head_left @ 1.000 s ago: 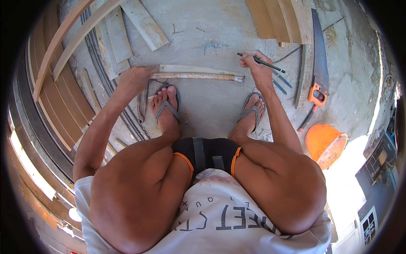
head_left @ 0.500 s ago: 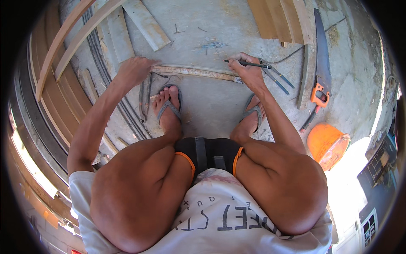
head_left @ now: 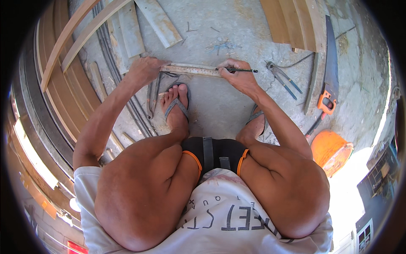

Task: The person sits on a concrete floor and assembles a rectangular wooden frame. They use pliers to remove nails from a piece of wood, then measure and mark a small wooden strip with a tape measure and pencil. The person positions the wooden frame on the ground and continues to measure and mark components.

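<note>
My left hand (head_left: pixel 146 71) is closed around the left end of a pale, worn measuring strip (head_left: pixel 192 69) with fine marks along it. The strip lies crosswise in front of my feet, just above the concrete floor or on it; I cannot tell which. A thin greyish edge runs along its far side. At the strip's right end my right hand (head_left: pixel 237 76) pinches a dark pencil (head_left: pixel 247 70). The pencil is nearly level, its left tip over the strip. My right fingers hide that end of the strip.
Pincers (head_left: pixel 281 78) lie right of my right hand. Further right are a handsaw (head_left: pixel 331 63) with an orange handle and an orange hard-hat-like bowl (head_left: pixel 332 152). Wooden boards (head_left: pixel 292 23) lie far right; curved wood strips (head_left: pixel 69 31) and dark rods (head_left: pixel 112 55) are at left.
My right hand has moved left along the strip with the pencil, away from the pincers. My left hand keeps hold of the strip's left end. The whole view has shifted slightly.
</note>
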A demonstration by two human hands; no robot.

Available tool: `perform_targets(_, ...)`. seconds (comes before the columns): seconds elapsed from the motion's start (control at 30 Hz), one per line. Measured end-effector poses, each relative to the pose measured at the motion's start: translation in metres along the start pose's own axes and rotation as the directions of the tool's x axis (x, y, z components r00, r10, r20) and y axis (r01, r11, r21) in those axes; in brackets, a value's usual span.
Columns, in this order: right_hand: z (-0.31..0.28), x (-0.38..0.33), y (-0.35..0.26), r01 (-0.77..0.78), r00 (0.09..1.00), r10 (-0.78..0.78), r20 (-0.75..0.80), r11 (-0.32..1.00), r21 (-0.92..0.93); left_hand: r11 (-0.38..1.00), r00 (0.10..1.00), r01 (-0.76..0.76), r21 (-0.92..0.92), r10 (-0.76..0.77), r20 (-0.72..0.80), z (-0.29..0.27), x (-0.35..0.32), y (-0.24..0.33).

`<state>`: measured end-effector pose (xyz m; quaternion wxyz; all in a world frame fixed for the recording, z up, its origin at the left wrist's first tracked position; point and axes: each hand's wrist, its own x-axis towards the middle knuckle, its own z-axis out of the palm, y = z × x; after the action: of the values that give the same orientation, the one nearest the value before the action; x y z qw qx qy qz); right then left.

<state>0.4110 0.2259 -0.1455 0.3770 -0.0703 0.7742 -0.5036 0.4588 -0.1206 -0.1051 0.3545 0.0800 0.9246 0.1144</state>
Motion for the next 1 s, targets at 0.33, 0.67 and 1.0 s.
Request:
perform_targets(0.33, 0.002, 0.002, 0.009, 0.0, 0.999, 0.0, -0.036, 1.0, -0.019, 0.999, 0.999, 0.034, -0.014, -0.034, -0.005, 0.002, -0.003, 0.003)
perform_targets(0.67, 0.0, 0.003, 0.008, -0.02, 1.0, 0.02, -0.018, 0.999, -0.029, 1.0, 1.0, 0.027, 0.014, -0.027, 0.003, 0.001, -0.003, 0.004)
perform_targets(1.0, -0.001, 0.004, 0.01, -0.012, 0.999, 0.013, -0.038, 1.0, 0.026, 1.0, 1.0, -0.007, 0.03, 0.008, -0.027, 0.004, -0.005, 0.001)
